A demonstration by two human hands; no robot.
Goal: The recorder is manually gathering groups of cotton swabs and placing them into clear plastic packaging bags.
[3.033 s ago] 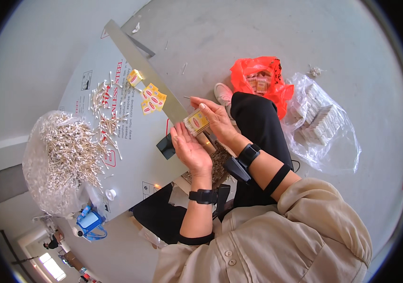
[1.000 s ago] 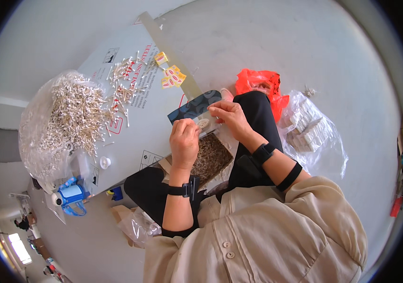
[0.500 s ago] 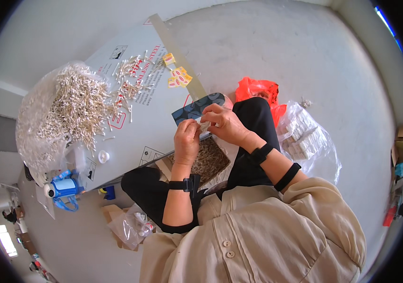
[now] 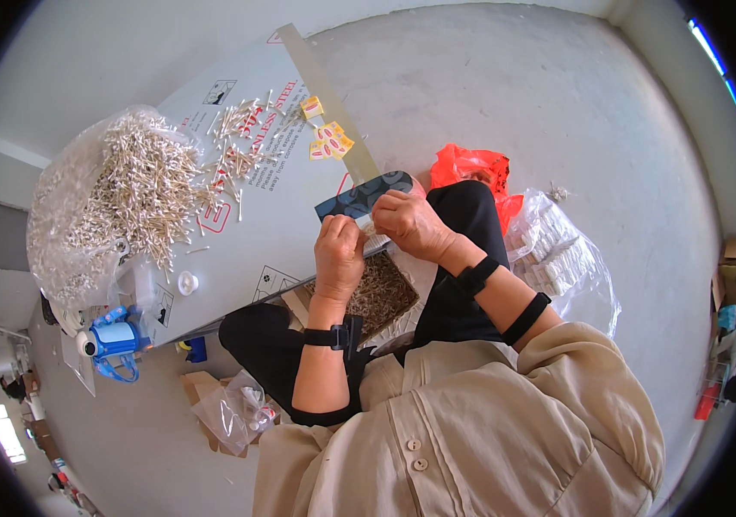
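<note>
Both hands, left hand (image 4: 339,254) and right hand (image 4: 408,224), pinch a dark blue packet (image 4: 361,196) at centre. Yellow labels (image 4: 327,142) lie at 12 o'clock on the counter (image 4: 290,224); a cotton-swab bag (image 4: 118,198) sits at 9 o'clock, a red bag (image 4: 471,165) at 2.

Your right hand (image 4: 408,226) covers part of the dark card (image 4: 359,196); what your left hand (image 4: 339,255) pinches is too small to tell

A grey board (image 4: 299,233) carries heaped cotton swabs (image 4: 140,185) and yellow packets (image 4: 327,142).
</note>
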